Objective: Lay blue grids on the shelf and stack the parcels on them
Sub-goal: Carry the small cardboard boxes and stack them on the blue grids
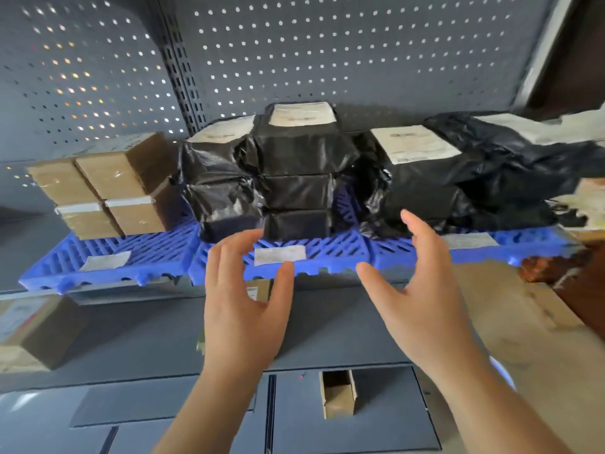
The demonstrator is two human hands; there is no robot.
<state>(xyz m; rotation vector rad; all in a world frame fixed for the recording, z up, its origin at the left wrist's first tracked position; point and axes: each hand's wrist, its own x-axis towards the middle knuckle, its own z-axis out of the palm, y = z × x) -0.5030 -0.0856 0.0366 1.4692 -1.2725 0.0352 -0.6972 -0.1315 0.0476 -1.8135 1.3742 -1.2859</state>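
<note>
Left hand (242,309) and right hand (422,303) are hovering spread, holding nothing, before the grids (327,253); black parcels (294,178) are sitting stacked just beyond the fingertips.

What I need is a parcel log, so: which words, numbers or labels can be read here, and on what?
Nothing is readable.
The label on the middle black parcel: too blurred.
The label on the right black parcel: too blurred.
The label on the left black parcel: too blurred.
The stickers on the blue grids: too blurred.
The brown boxes: no print readable.
</note>
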